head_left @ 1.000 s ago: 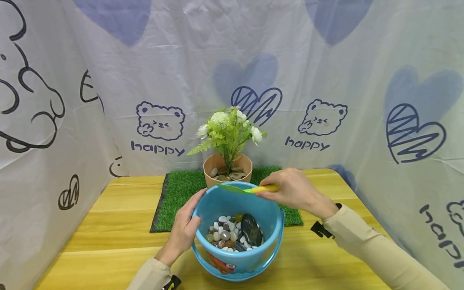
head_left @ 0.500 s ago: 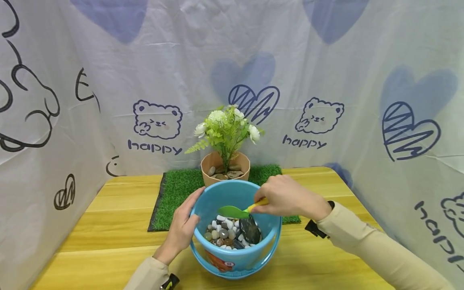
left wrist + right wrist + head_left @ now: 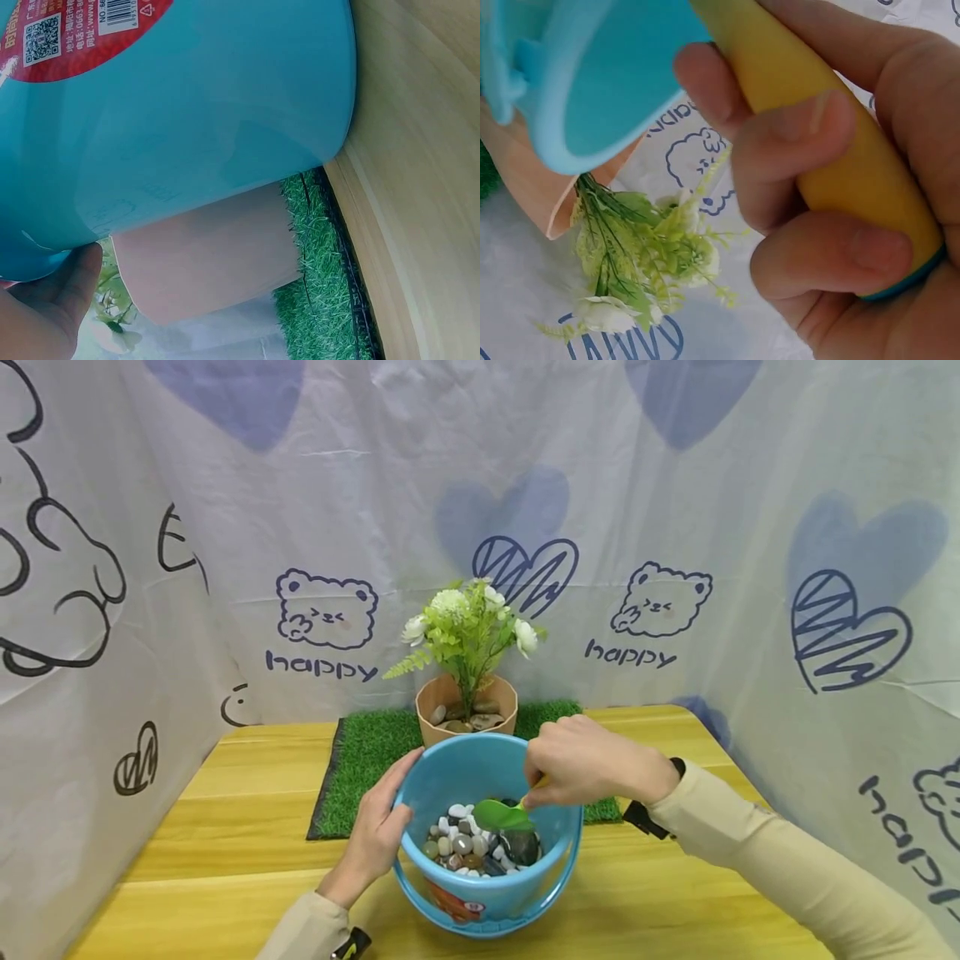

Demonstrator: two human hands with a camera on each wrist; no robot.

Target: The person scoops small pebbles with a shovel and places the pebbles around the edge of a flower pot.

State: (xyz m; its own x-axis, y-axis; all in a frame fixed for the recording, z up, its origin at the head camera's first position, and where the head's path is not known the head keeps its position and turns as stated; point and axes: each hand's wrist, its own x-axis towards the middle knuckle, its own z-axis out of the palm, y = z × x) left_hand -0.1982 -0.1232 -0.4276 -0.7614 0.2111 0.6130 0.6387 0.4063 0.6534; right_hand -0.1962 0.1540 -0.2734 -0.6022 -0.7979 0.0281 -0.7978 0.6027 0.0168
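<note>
A light-blue bucket (image 3: 480, 893) stands on the wooden table, holding white, grey and brown pebbles (image 3: 462, 843) and a larger dark stone (image 3: 521, 846). My left hand (image 3: 377, 827) grips the left side of its rim, thumb near the top edge; the left wrist view shows fingertips (image 3: 79, 281) at the rim. In my right hand (image 3: 581, 764) is a small toy trowel, its yellow handle (image 3: 802, 82) wrapped by curled fingers. The trowel's green blade (image 3: 501, 816) points down into the bucket, overlapping the dark stone and pebbles in the head view.
Behind the bucket, a peach flowerpot (image 3: 427, 714) with white flowers and green leaves (image 3: 468, 635) stands on an artificial grass mat (image 3: 371, 760). Printed cloth walls (image 3: 480, 468) enclose the yellow wooden table (image 3: 225, 827) on the left, back and right.
My right hand has brought the trowel from the bucket's far rim down inside, its blade tilting lower toward the stones. The left hand keeps its place on the rim.
</note>
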